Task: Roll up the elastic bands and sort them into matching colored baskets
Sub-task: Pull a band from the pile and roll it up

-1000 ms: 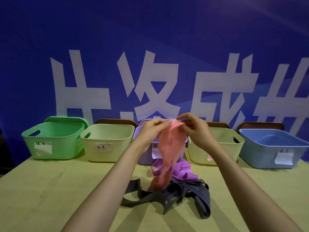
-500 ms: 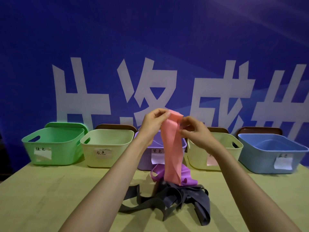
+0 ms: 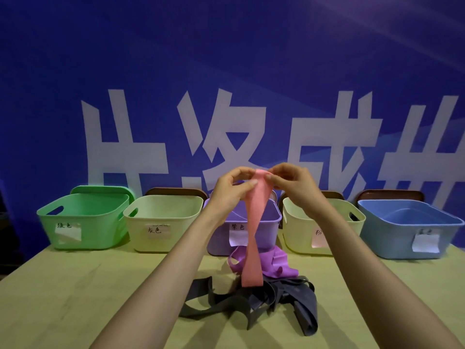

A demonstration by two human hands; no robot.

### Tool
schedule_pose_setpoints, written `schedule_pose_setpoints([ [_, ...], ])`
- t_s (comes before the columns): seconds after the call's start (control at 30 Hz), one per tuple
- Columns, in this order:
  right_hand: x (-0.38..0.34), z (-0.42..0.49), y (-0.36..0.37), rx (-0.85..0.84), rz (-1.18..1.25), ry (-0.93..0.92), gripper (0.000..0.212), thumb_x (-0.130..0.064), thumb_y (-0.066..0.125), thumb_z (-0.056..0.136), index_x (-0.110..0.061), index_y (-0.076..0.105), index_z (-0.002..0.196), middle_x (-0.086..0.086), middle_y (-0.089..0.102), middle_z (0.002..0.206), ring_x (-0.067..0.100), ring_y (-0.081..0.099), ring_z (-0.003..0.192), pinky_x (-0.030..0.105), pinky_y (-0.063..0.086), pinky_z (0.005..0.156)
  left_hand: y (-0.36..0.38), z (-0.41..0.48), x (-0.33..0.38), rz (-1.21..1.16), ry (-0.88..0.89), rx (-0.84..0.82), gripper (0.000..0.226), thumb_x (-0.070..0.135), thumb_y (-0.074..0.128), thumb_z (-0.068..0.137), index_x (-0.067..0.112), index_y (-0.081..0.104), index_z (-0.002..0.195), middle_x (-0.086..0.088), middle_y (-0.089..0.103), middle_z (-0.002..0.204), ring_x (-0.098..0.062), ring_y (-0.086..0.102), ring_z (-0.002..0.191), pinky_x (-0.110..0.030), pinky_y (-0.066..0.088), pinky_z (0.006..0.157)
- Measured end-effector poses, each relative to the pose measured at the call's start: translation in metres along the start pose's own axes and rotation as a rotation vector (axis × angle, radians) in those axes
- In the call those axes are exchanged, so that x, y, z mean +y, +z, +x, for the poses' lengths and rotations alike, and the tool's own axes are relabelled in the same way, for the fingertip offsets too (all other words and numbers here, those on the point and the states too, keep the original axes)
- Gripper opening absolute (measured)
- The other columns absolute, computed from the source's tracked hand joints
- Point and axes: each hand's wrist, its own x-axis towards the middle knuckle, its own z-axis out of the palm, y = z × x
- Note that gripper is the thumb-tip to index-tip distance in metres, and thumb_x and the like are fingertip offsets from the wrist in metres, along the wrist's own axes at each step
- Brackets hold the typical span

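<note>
A pink elastic band (image 3: 254, 238) hangs straight down in front of the purple basket (image 3: 219, 238). My left hand (image 3: 230, 191) and my right hand (image 3: 293, 185) both pinch its top end, held up above the basket rims. The band's lower end dangles just over a pile on the table: a purple band (image 3: 273, 264) and several dark grey bands (image 3: 254, 302). Along the back stand a green basket (image 3: 83, 220), a cream basket (image 3: 161, 222), the purple one, another cream basket (image 3: 314, 230) and a blue basket (image 3: 412, 227), each with a paper label.
The baskets line the far edge of a light wooden table (image 3: 63, 298), against a blue wall banner with large white characters. Brown trays (image 3: 390, 195) stand behind some baskets. The table's left edge drops off near the green basket.
Both hands have risen with the pink band, lifting its lower end clear of the pile so it now hangs straighter. My right hand has come back up to the band's top edge.
</note>
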Motion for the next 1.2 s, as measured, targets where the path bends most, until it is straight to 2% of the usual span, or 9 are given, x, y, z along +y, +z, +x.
schedule_pose_setpoints([
  [0.13,0.000,0.003,0.002,0.021,0.045,0.021,0.005,-0.014,0.063,0.091,-0.016,0.065,0.087,0.003,0.065,0.088,0.014,0.065,0.080,0.018,0.053,0.065,0.003,-0.009,-0.015,0.023,-0.125,-0.017,0.015,0.016,0.065,0.090,0.020,0.055,0.100,-0.005,0.064,0.104,-0.020,0.064,0.095,-0.031,0.055,0.075],
  [0.27,0.002,0.011,-0.003,0.134,0.100,0.057,0.005,-0.014,0.061,0.093,-0.011,0.064,0.093,0.004,0.064,0.088,0.016,0.062,0.082,0.025,0.056,0.070,0.002,-0.030,-0.054,0.169,-0.252,-0.258,0.018,0.005,0.063,0.088,0.010,0.062,0.105,-0.001,0.068,0.094,-0.008,0.065,0.079,-0.021,0.054,0.071],
  [0.43,0.010,0.017,-0.014,0.236,0.007,0.086,0.010,-0.015,0.059,0.094,-0.008,0.063,0.098,0.007,0.064,0.092,0.021,0.063,0.087,0.030,0.057,0.074,-0.020,-0.045,-0.106,0.525,-0.278,-0.209,0.017,0.017,0.065,0.088,0.024,0.066,0.072,-0.004,0.069,0.078,-0.017,0.060,0.072,-0.044,0.052,0.082],
  [0.57,0.025,0.015,-0.015,0.188,-0.131,0.116,0.008,-0.018,0.061,0.093,-0.010,0.063,0.094,0.002,0.062,0.085,0.023,0.062,0.085,0.038,0.057,0.076,-0.014,-0.042,-0.080,0.352,-0.045,0.031,0.017,0.020,0.065,0.090,0.020,0.066,0.074,0.004,0.065,0.071,-0.003,0.057,0.064,-0.027,0.046,0.071],
  [0.67,0.036,0.015,-0.010,0.162,-0.181,0.138,0.007,-0.019,0.063,0.091,-0.012,0.065,0.091,0.002,0.064,0.085,0.024,0.063,0.085,0.040,0.056,0.078,-0.004,-0.039,-0.049,0.514,0.314,0.158,0.019,0.027,0.065,0.086,0.009,0.070,0.082,0.006,0.064,0.078,-0.005,0.056,0.078,-0.010,0.039,0.072],
  [0.73,0.040,0.015,-0.007,0.167,-0.149,0.147,0.007,-0.017,0.063,0.091,-0.010,0.065,0.088,0.003,0.064,0.081,0.024,0.063,0.079,0.039,0.057,0.073,-0.001,-0.037,-0.041,0.520,0.399,0.150,0.021,0.027,0.059,0.087,0.008,0.068,0.087,0.018,0.060,0.079,0.000,0.054,0.077,-0.009,0.039,0.071],
  [0.9,0.040,0.014,-0.003,0.198,-0.108,0.136,0.008,-0.014,0.062,0.092,-0.007,0.064,0.091,0.005,0.062,0.081,0.021,0.061,0.074,0.036,0.057,0.069,-0.011,-0.041,-0.052,0.503,0.089,-0.130,0.012,0.015,0.057,0.091,0.025,0.060,0.095,0.010,0.050,0.054,-0.005,0.041,0.054,-0.022,0.034,0.055],
  [1.03,0.029,0.010,-0.005,0.131,-0.025,0.095,0.006,-0.015,0.059,0.094,-0.010,0.063,0.093,0.002,0.064,0.085,0.017,0.064,0.078,0.025,0.055,0.066,-0.022,-0.048,-0.074,0.667,-0.198,-0.496,0.017,0.023,0.066,0.085,0.021,0.065,0.102,0.011,0.060,0.076,-0.006,0.056,0.066,-0.022,0.050,0.062],
  [1.2,0.017,0.007,-0.005,0.082,0.014,0.062,0.005,-0.017,0.059,0.094,-0.013,0.062,0.095,0.001,0.063,0.089,0.015,0.063,0.083,0.020,0.052,0.064,-0.020,-0.045,-0.076,0.868,-0.394,-0.631,0.008,0.011,0.066,0.085,0.011,0.062,0.092,-0.006,0.068,0.094,-0.017,0.063,0.077,-0.029,0.052,0.071],
])
